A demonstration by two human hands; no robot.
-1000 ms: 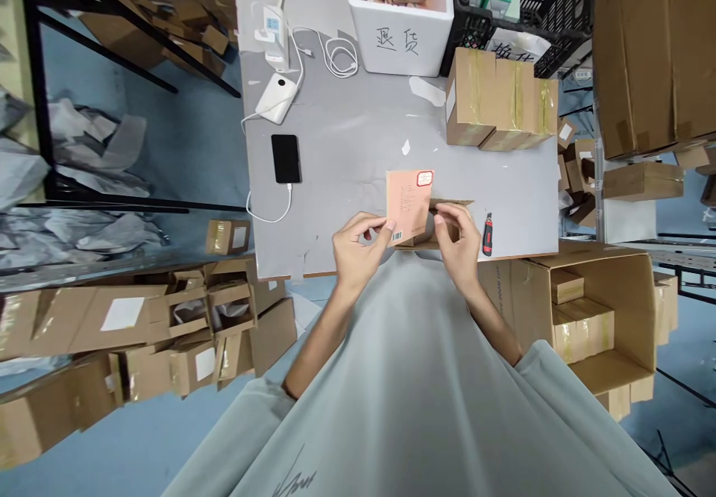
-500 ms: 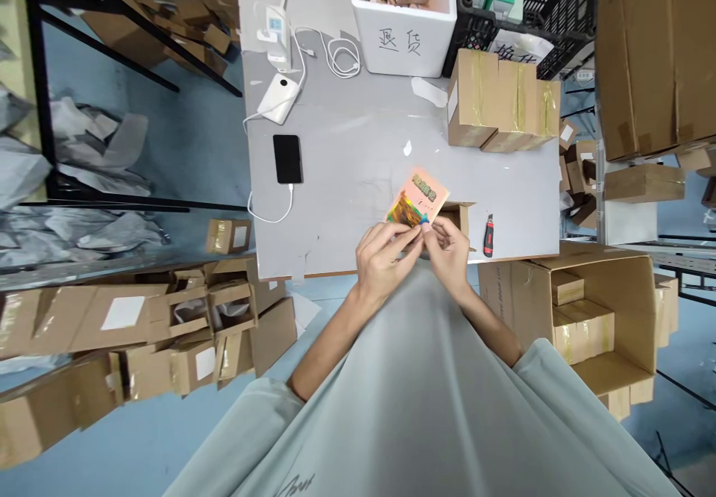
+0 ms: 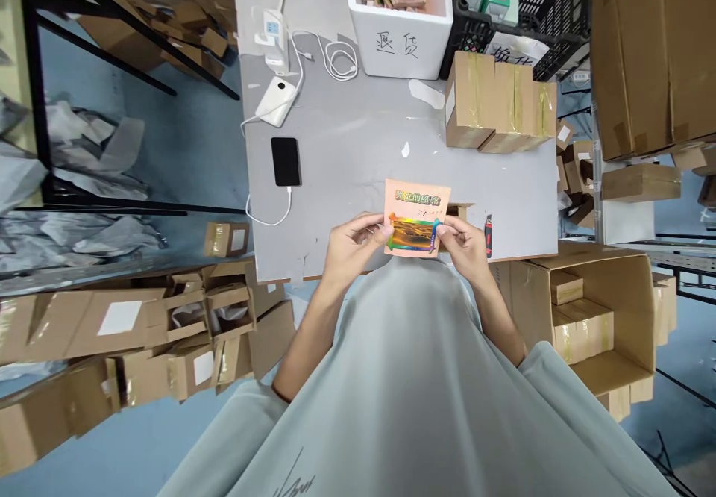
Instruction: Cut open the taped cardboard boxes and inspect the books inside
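Note:
I hold a thin pink booklet (image 3: 417, 213) with a colourful picture on its cover, face up, over the near edge of the grey table (image 3: 347, 146). My left hand (image 3: 352, 247) pinches its left edge and my right hand (image 3: 463, 243) pinches its right edge. Just behind the booklet, a small open cardboard box (image 3: 459, 210) sits on the table, mostly hidden. A red and black utility knife (image 3: 488, 234) lies right of my right hand.
On the table are a black phone (image 3: 286, 161) on a cable, a white power bank (image 3: 276, 100), a white bin (image 3: 400, 23) of booklets and taped cartons (image 3: 497, 105). A big open carton (image 3: 598, 318) stands at right; loose cartons (image 3: 168, 333) litter the floor at left.
The booklet was back side up with its barcode showing, then got turned over. Now its front cover faces me, held flat between both hands slightly nearer my body.

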